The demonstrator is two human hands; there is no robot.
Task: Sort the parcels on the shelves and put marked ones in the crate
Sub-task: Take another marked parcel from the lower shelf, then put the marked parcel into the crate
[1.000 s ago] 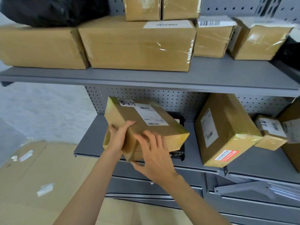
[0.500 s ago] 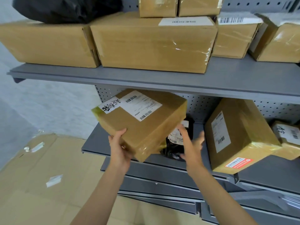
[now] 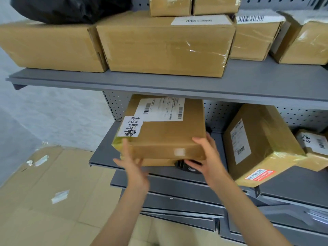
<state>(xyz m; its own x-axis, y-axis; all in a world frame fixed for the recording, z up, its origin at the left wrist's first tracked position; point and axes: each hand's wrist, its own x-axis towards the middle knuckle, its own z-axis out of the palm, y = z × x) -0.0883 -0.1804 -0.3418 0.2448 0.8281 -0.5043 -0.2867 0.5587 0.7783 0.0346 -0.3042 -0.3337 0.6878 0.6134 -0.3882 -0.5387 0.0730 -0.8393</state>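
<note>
Grey metal upper shelf (image 3: 248, 84), perforated back panel behind, bearing a row of taped cardboard boxes: long box (image 3: 48, 47) at left, wide labelled box (image 3: 165, 47) in the middle, two smaller boxes (image 3: 253, 39) at right. Lower shelf (image 3: 292, 185) carrying a labelled parcel (image 3: 165, 134) over a black item (image 3: 186, 166), a tilted box (image 3: 260, 142) with red sticker, a small parcel (image 3: 314, 148) beside it. On the floor (image 3: 23, 110), flattened cardboard (image 3: 53, 201).
</note>
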